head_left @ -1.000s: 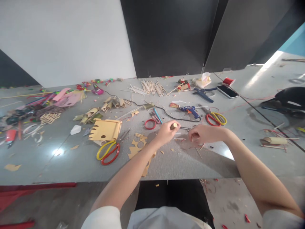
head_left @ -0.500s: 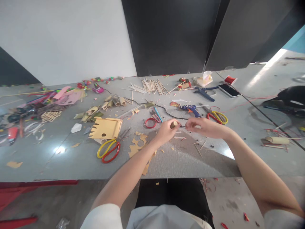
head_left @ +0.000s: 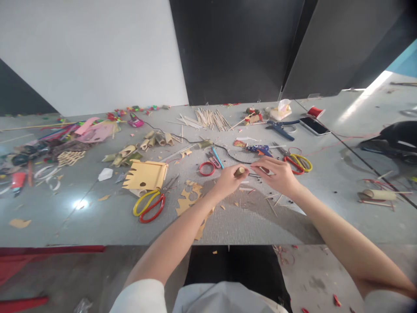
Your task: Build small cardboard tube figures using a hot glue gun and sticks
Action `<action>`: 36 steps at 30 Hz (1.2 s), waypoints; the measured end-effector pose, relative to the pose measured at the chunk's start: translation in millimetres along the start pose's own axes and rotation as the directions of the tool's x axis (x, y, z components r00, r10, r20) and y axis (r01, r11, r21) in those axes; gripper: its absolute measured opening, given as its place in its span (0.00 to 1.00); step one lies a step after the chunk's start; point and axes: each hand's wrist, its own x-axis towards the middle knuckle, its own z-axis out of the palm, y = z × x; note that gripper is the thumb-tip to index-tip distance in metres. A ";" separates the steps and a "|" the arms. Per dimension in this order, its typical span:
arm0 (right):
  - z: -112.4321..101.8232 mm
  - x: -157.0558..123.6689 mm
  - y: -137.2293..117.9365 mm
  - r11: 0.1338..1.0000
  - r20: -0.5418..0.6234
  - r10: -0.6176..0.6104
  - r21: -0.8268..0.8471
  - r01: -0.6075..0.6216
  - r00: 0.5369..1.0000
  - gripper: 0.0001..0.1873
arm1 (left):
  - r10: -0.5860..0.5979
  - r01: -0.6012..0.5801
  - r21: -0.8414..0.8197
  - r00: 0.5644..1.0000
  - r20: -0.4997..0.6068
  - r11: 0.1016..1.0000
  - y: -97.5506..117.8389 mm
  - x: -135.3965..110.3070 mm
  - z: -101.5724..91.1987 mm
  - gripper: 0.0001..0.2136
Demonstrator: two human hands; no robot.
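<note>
My left hand (head_left: 229,181) is closed around a short bamboo piece (head_left: 239,172), whose round pale end faces up. Close to its right side, my right hand (head_left: 273,170) has thumb and fingertips pinched together. Whatever those fingertips hold is too small to make out. Just behind my right hand lies a blue glue gun (head_left: 259,150), partly covered by it. A red tape ring (head_left: 206,168), small snips (head_left: 213,158) and a blue stick (head_left: 217,157) lie left of and beyond my left hand.
Yellow-and-red scissors (head_left: 150,208) lie left beside a notched tan board (head_left: 148,176); a second pair (head_left: 301,162) is at right. Farther back are bamboo pieces (head_left: 128,152), thin sticks (head_left: 211,118), blue pliers (head_left: 280,129) and a phone (head_left: 315,125). Cut scraps (head_left: 187,200) lie near my left forearm.
My right hand has moved left, up to the bamboo piece, and its fingers have drawn together. The left hand keeps its hold with hardly any movement.
</note>
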 end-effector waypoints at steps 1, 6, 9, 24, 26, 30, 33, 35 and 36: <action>1.6 -0.6 0.2 1.000 -0.003 -0.027 -0.007 0.027 1.000 0.09 | 0.007 -0.007 0.002 1.000 0.006 1.000 0.3 -0.2 0.1 0.16; 7.0 -3.0 8.3 0.992 0.064 -0.108 -0.061 0.112 0.992 0.15 | 0.013 -0.013 0.029 1.000 0.024 0.999 -3.8 0.3 1.8 0.16; 9.5 -3.8 12.5 0.987 0.067 -0.134 -0.078 0.139 0.989 0.14 | 0.020 -0.022 0.102 0.999 0.025 0.995 -6.2 1.0 1.9 0.13; 12.7 -4.7 10.5 0.994 0.136 -0.091 -0.052 0.099 0.987 0.08 | 0.049 -0.066 0.234 0.996 0.078 0.970 -11.6 1.2 3.6 0.07; 13.3 -4.8 11.3 0.994 0.136 -0.088 -0.052 0.096 0.987 0.08 | 0.052 -0.068 0.224 0.996 0.077 0.972 -11.7 1.2 3.6 0.08; 13.6 -4.7 11.2 0.995 0.144 -0.080 -0.046 0.087 0.986 0.09 | 0.046 -0.062 0.220 0.996 0.081 0.974 -11.4 1.2 3.7 0.07; 13.7 -4.7 10.0 0.996 0.142 -0.067 -0.047 0.074 0.988 0.09 | 0.047 -0.065 0.217 0.995 0.085 0.974 -11.0 1.2 3.8 0.07; 13.9 -4.9 9.2 0.997 0.139 -0.055 -0.051 0.062 0.989 0.08 | 0.039 -0.058 0.217 0.995 0.089 0.974 -10.7 1.1 3.8 0.07; 14.0 -5.0 8.9 0.997 0.138 -0.048 -0.052 0.055 0.989 0.08 | 0.035 -0.054 0.216 0.995 0.091 0.975 -10.6 1.1 3.9 0.07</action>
